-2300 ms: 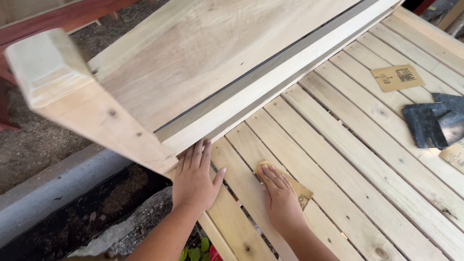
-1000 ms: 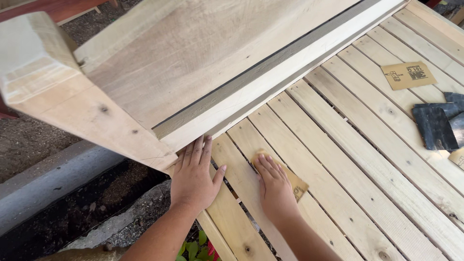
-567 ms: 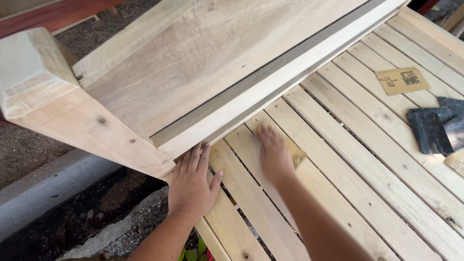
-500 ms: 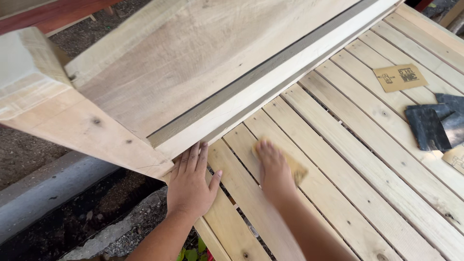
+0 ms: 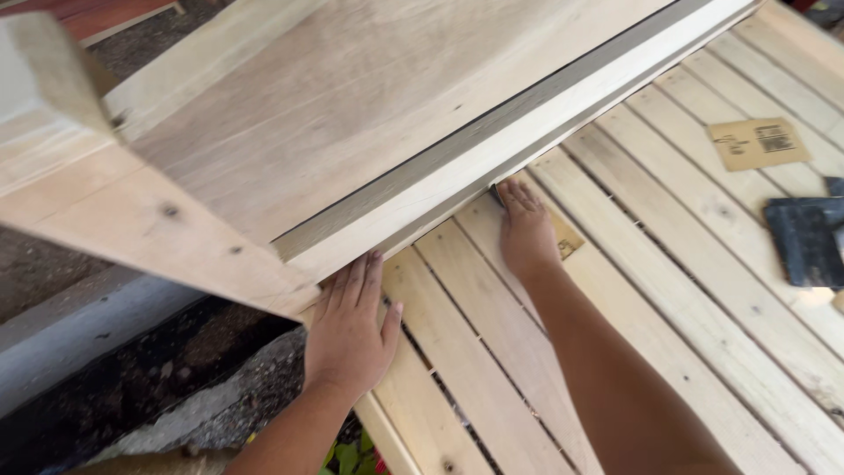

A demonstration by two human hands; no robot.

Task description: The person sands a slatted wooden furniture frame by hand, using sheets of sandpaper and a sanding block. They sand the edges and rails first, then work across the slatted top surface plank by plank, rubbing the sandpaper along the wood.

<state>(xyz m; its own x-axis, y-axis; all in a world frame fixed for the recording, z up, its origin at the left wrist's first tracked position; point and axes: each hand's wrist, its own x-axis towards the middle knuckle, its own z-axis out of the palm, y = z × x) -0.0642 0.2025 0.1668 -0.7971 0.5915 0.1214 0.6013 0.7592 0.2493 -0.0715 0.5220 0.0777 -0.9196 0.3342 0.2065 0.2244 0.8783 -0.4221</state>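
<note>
Head view: both your hands flat on the slatted wood surface (image 5: 668, 290), sanding next to the raised frame.

Your right hand (image 5: 527, 230) presses a tan sandpaper sheet (image 5: 567, 239) down on a slat, fingers straight and close together, tips right at the lower edge of the pale wooden frame rail (image 5: 492, 163). Most of the sheet is hidden under your palm; only one corner shows on the hand's right side. Your left hand (image 5: 350, 327) lies palm-down near the slat ends, fingers together and pointing up against the rail, thumb spread out to the side, holding nothing. The wide board panel (image 5: 352, 97) fills the upper frame, tilted over the slats. Well off to your right: a spare sandpaper piece (image 5: 758, 143) and a dark sheet (image 5: 804, 239) on the slats. Gravel ground (image 5: 132, 387) shows lower left.
</note>
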